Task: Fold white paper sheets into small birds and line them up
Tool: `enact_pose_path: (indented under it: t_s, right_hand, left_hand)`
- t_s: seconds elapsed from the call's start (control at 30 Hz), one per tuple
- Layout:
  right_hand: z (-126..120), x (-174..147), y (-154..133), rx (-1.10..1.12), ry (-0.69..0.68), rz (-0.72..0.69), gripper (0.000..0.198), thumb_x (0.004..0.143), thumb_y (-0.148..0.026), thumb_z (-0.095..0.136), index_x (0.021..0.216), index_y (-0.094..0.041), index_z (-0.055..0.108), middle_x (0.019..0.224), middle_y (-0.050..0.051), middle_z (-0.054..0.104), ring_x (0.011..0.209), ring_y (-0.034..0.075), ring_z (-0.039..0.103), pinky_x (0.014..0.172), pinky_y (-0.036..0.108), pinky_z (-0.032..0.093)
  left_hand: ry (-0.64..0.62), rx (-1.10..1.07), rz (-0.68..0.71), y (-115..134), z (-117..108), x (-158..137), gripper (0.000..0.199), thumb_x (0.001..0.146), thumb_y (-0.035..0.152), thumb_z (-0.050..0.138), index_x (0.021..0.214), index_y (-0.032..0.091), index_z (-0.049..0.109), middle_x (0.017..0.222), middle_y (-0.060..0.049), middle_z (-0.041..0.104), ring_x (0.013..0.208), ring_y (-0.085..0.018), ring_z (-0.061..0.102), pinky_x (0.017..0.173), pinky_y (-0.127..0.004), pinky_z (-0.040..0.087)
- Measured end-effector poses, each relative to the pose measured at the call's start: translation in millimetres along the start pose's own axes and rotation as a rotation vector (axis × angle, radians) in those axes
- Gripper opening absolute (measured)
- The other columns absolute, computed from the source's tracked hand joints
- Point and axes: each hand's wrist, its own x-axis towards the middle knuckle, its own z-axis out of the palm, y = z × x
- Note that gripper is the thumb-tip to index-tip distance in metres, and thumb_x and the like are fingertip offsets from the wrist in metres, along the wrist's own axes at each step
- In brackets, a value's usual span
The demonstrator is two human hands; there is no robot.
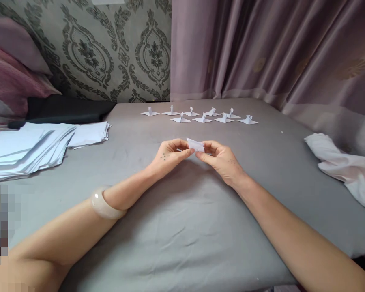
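Between my two hands I hold a small folded piece of white paper point(196, 145), just above the grey cloth surface. My left hand point(172, 156) pinches its left side between thumb and fingers. On the right side, my right hand point(220, 158) grips it the same way, with both thumbs along the lower edge. The paper's far side and some fingertips are hidden. Beyond my hands stand several folded white paper figures point(203, 118) in two rows, each with a flat pointed base and an upright part.
Stacks of white paper sheets point(27, 150) lie at the left, beside a black item point(73, 109). A crumpled whitish cloth point(343, 162) rests at the right edge. Purple curtains point(246, 48) and a patterned wall point(115, 48) bound the grey surface point(170, 235) at the back.
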Motion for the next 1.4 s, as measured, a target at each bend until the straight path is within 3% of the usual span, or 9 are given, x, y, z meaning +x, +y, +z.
enact_pose_path:
  t_s: [0.13, 0.27, 0.37, 0.43, 0.53, 0.67, 0.87, 1.1, 1.4]
  right_hand:
    - [0, 2, 3, -0.333, 0.095, -0.314, 0.016, 0.075, -0.029, 0.071, 0.09, -0.022, 0.068, 0.091, 0.003, 0.068, 0.084, 0.016, 0.061, 0.075, 0.03, 0.047]
    - [-2, 2, 12, -0.623, 0.18, -0.631, 0.005, 0.083, -0.023, 0.064, 0.083, -0.023, 0.069, 0.083, 0.002, 0.067, 0.08, 0.016, 0.058, 0.072, 0.029, 0.044]
    - [-3, 0, 13, -0.923, 0.195, -0.749, 0.016, 0.089, -0.017, 0.054, 0.086, -0.021, 0.069, 0.086, 0.004, 0.067, 0.081, 0.017, 0.056, 0.074, 0.03, 0.042]
    - [-4, -3, 11, -1.118, 0.142, -0.76, 0.022, 0.091, -0.014, 0.048, 0.088, -0.02, 0.069, 0.088, 0.005, 0.067, 0.081, 0.018, 0.055, 0.074, 0.032, 0.04]
    - [-5, -6, 8, -1.269, -0.032, -0.687, 0.025, 0.091, -0.009, 0.045, 0.087, -0.018, 0.068, 0.091, 0.006, 0.066, 0.083, 0.019, 0.055, 0.073, 0.032, 0.038]
    - [-8, -10, 7, -1.162, -0.201, -0.466, 0.028, 0.087, -0.006, 0.045, 0.093, -0.021, 0.068, 0.096, 0.003, 0.065, 0.089, 0.017, 0.056, 0.068, 0.028, 0.039]
    - [-13, -7, 9, -0.941, -0.22, -0.281, 0.029, 0.08, -0.012, 0.05, 0.097, -0.025, 0.069, 0.102, 0.001, 0.064, 0.085, 0.014, 0.059, 0.07, 0.026, 0.042]
    - [-18, 0, 12, -0.801, -0.237, -0.228, 0.025, 0.079, -0.017, 0.051, 0.091, -0.025, 0.071, 0.098, 0.001, 0.064, 0.075, 0.012, 0.058, 0.07, 0.026, 0.045]
    - [-20, 0, 10, -0.773, -0.272, -0.202, 0.023, 0.077, -0.02, 0.056, 0.094, -0.024, 0.071, 0.101, 0.003, 0.065, 0.079, 0.014, 0.059, 0.074, 0.028, 0.046]
  left_hand:
    - [0.068, 0.326, 0.271, -7, -1, 0, 0.013, 0.082, 0.028, 0.064, 0.08, 0.015, 0.065, 0.076, -0.002, 0.064, 0.069, -0.012, 0.056, 0.064, -0.024, 0.044]
    - [0.09, 0.721, 0.639, -11, -6, 1, 0.012, 0.09, 0.022, 0.053, 0.085, 0.017, 0.063, 0.084, -0.005, 0.066, 0.077, -0.014, 0.056, 0.069, -0.026, 0.045]
    - [0.037, 1.053, 0.842, -10, -12, 1, 0.019, 0.094, 0.021, 0.044, 0.088, 0.017, 0.061, 0.089, -0.007, 0.068, 0.079, -0.017, 0.056, 0.071, -0.03, 0.043]
    - [-0.024, 1.225, 0.881, -8, -14, 1, 0.022, 0.095, 0.018, 0.041, 0.085, 0.016, 0.061, 0.089, -0.008, 0.068, 0.079, -0.018, 0.056, 0.068, -0.031, 0.041]
    - [-0.181, 1.324, 0.835, -8, -15, 1, 0.026, 0.094, 0.015, 0.038, 0.082, 0.015, 0.061, 0.087, -0.009, 0.067, 0.08, -0.019, 0.057, 0.069, -0.032, 0.041]
    - [-0.333, 1.151, 0.61, -10, -14, -1, 0.019, 0.085, 0.011, 0.046, 0.089, 0.014, 0.064, 0.089, -0.008, 0.066, 0.082, -0.019, 0.058, 0.07, -0.029, 0.045]
    - [-0.329, 0.865, 0.401, -8, -19, -1, 0.022, 0.074, 0.012, 0.053, 0.091, 0.014, 0.068, 0.092, -0.008, 0.064, 0.083, -0.018, 0.059, 0.072, -0.028, 0.047]
    - [-0.301, 0.774, 0.344, -7, -20, 2, 0.02, 0.079, 0.014, 0.052, 0.085, 0.015, 0.071, 0.089, -0.007, 0.065, 0.072, -0.014, 0.058, 0.067, -0.025, 0.045]
    - [-0.339, 0.782, 0.323, -4, -21, 0, 0.019, 0.074, 0.015, 0.058, 0.088, 0.016, 0.071, 0.091, -0.006, 0.066, 0.073, -0.014, 0.058, 0.067, -0.025, 0.045]
